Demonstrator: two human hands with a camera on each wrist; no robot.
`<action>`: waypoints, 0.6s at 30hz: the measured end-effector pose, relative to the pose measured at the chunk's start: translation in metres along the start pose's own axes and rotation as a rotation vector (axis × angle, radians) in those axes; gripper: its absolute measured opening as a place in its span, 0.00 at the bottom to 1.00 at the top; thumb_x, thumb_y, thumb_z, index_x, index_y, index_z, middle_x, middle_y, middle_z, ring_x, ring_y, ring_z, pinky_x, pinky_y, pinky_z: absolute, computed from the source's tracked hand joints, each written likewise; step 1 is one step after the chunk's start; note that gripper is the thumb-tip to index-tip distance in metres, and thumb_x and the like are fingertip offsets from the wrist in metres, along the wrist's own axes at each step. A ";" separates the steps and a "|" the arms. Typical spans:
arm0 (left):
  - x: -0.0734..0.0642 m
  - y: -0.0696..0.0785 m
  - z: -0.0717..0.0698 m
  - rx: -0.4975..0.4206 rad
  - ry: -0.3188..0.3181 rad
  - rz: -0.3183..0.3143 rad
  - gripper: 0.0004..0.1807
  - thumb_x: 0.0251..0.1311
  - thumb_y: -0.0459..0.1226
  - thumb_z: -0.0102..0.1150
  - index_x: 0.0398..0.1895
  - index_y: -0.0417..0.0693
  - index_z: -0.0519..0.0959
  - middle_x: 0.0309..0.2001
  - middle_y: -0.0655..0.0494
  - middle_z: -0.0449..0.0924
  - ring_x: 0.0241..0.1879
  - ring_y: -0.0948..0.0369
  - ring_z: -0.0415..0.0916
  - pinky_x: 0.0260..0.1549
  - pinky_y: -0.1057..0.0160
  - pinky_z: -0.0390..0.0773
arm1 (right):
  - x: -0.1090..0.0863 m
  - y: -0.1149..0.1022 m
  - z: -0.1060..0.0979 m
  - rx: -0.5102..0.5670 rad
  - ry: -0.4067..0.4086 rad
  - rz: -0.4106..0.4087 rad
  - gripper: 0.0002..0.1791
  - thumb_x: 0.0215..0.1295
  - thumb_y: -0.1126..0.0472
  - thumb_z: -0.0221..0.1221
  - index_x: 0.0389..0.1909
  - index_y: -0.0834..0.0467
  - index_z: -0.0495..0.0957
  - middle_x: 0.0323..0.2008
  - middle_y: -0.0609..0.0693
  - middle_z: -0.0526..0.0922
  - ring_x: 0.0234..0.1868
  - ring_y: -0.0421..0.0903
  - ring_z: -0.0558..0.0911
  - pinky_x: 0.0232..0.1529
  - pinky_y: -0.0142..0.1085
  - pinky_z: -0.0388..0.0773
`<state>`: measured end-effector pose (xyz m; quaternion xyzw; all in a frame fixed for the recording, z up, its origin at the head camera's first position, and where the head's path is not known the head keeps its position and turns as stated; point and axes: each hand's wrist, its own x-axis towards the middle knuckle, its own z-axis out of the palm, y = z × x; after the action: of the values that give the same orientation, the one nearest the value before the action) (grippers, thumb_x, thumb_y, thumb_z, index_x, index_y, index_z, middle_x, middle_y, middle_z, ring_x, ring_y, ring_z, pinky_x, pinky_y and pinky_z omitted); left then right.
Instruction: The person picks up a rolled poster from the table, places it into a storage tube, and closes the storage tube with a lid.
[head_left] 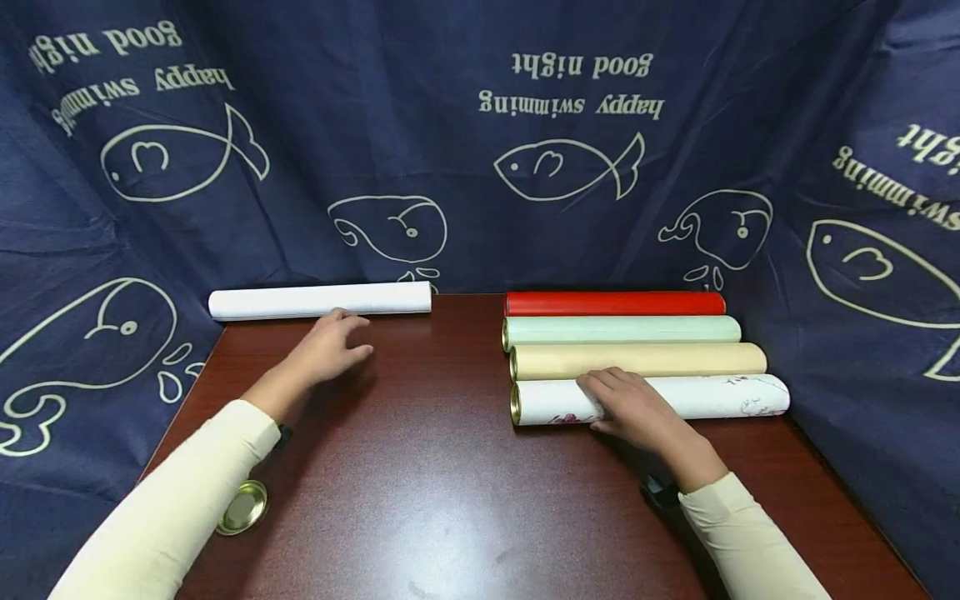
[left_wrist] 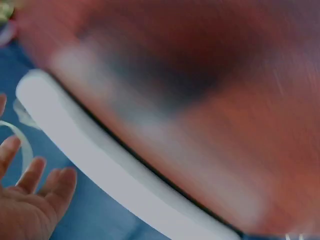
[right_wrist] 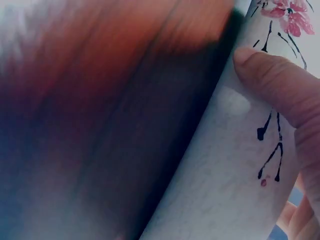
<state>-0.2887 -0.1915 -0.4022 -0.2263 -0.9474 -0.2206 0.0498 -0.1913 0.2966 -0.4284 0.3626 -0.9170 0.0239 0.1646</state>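
Right hand (head_left: pixel 637 412) on the white floral tube (head_left: pixel 705 397), fingers over its top, thumb (right_wrist: pixel 272 80) laid along the near side; gripping it, with the tube lying on the worktop (head_left: pixel 420 483). Right wrist view: pink blossom and dark stems printed on the white surface close to the thumb; ground beyond badly blurred. Floral tube is nearest of four laid side by side, roughly parallel, at right; behind it, in order, a beige tube (head_left: pixel 645 359), a pale green tube (head_left: pixel 622 328) and a red tube (head_left: pixel 615 303), the last next to the blue printed cloth (head_left: pixel 420 125). Gold-coloured rim on the left end of the floral tube. Left hand (head_left: pixel 330 346) holds nothing, fingers loosely spread, thumb apart, close to a plain white tube (head_left: pixel 322 301) lying along the worktop's back edge at left, well apart from the four. Left wrist view shows a gap between that hand and the plain tube; worktop smeared by blur. Small round gold-coloured lid (head_left: pixel 243 507) on the worktop, just beside the cream left sleeve (head_left: pixel 165 500). Cloth bears white fish and whale outlines and upside-down lettering.
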 end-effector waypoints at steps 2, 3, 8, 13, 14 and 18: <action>0.008 -0.018 -0.004 0.074 -0.031 -0.062 0.29 0.63 0.39 0.63 0.64 0.34 0.71 0.62 0.29 0.64 0.63 0.35 0.62 0.61 0.38 0.64 | 0.002 0.003 0.001 -0.006 -0.018 0.009 0.41 0.40 0.61 0.78 0.59 0.61 0.72 0.52 0.55 0.79 0.54 0.57 0.77 0.51 0.54 0.75; 0.011 -0.026 -0.005 0.107 -0.058 -0.084 0.31 0.63 0.39 0.63 0.66 0.35 0.69 0.64 0.28 0.61 0.65 0.34 0.58 0.62 0.37 0.62 | 0.004 0.004 0.001 -0.009 -0.024 0.012 0.41 0.40 0.61 0.78 0.59 0.61 0.72 0.52 0.55 0.79 0.54 0.57 0.77 0.51 0.54 0.75; 0.022 -0.052 0.002 0.162 -0.093 -0.128 0.39 0.63 0.40 0.63 0.73 0.36 0.59 0.72 0.25 0.44 0.72 0.32 0.41 0.64 0.32 0.54 | 0.010 0.011 0.000 -0.032 -0.044 0.038 0.42 0.41 0.62 0.78 0.60 0.61 0.72 0.53 0.55 0.79 0.55 0.57 0.75 0.52 0.54 0.74; 0.026 -0.067 0.010 0.140 0.025 -0.183 0.42 0.61 0.39 0.64 0.74 0.35 0.55 0.72 0.25 0.39 0.71 0.30 0.38 0.63 0.30 0.52 | 0.020 0.018 0.003 -0.056 -0.074 0.033 0.42 0.42 0.59 0.79 0.61 0.60 0.72 0.54 0.54 0.78 0.56 0.56 0.75 0.53 0.54 0.73; 0.028 -0.069 0.011 0.143 0.028 -0.192 0.42 0.61 0.39 0.63 0.74 0.35 0.54 0.73 0.26 0.38 0.72 0.30 0.38 0.63 0.30 0.51 | 0.022 0.019 0.004 -0.062 -0.080 0.033 0.42 0.42 0.59 0.79 0.61 0.60 0.72 0.54 0.54 0.78 0.56 0.56 0.75 0.53 0.54 0.73; 0.037 -0.070 0.010 0.170 0.011 -0.192 0.45 0.60 0.40 0.63 0.75 0.35 0.52 0.74 0.27 0.37 0.72 0.30 0.34 0.63 0.27 0.48 | 0.026 0.026 0.008 -0.078 -0.087 0.044 0.42 0.42 0.59 0.79 0.61 0.59 0.72 0.54 0.53 0.79 0.55 0.55 0.74 0.53 0.54 0.73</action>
<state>-0.3528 -0.2281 -0.4321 -0.1284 -0.9797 -0.1445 0.0524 -0.2289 0.2977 -0.4258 0.3362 -0.9313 -0.0242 0.1382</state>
